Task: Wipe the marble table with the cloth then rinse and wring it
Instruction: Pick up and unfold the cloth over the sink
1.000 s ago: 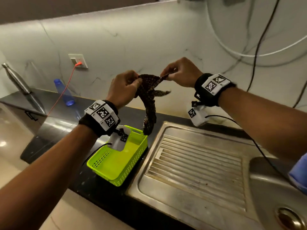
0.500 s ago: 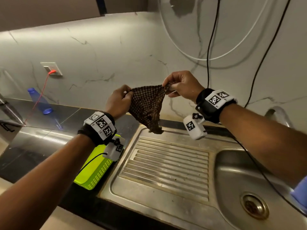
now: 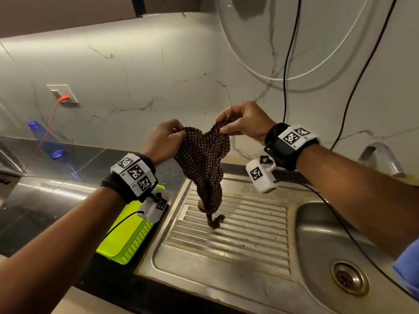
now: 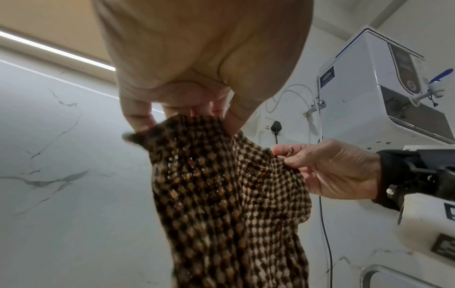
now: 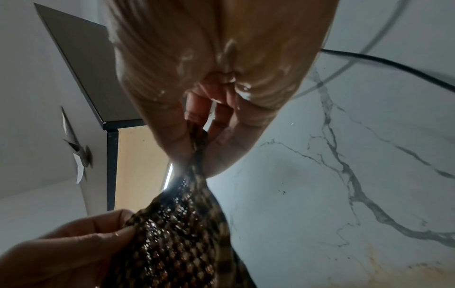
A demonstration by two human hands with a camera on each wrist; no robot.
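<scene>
A brown checked cloth (image 3: 204,168) hangs wet above the ribbed steel drainboard (image 3: 238,232), its twisted lower tip close over the ribs. My left hand (image 3: 165,139) pinches its top left edge, and my right hand (image 3: 242,123) pinches its top right corner, a little higher. In the left wrist view the cloth (image 4: 229,194) drops from my left fingers (image 4: 138,117), with the right hand (image 4: 327,169) holding its far edge. The right wrist view shows the cloth (image 5: 182,243) squeezed between my wet right fingers (image 5: 194,120), the left hand (image 5: 66,251) below.
A sink basin (image 3: 322,241) with a drain (image 3: 349,276) lies at the right, and a tap (image 3: 383,157) stands behind it. A lime basket (image 3: 127,241) sits on the dark counter (image 3: 45,200) left of the drainboard. Cables (image 3: 285,87) hang down the marble wall. A blue bottle (image 3: 45,139) lies far left.
The cloth has travelled right from over the basket to over the drainboard. It was spread between both hands, and now the hands are closer and it sags lower.
</scene>
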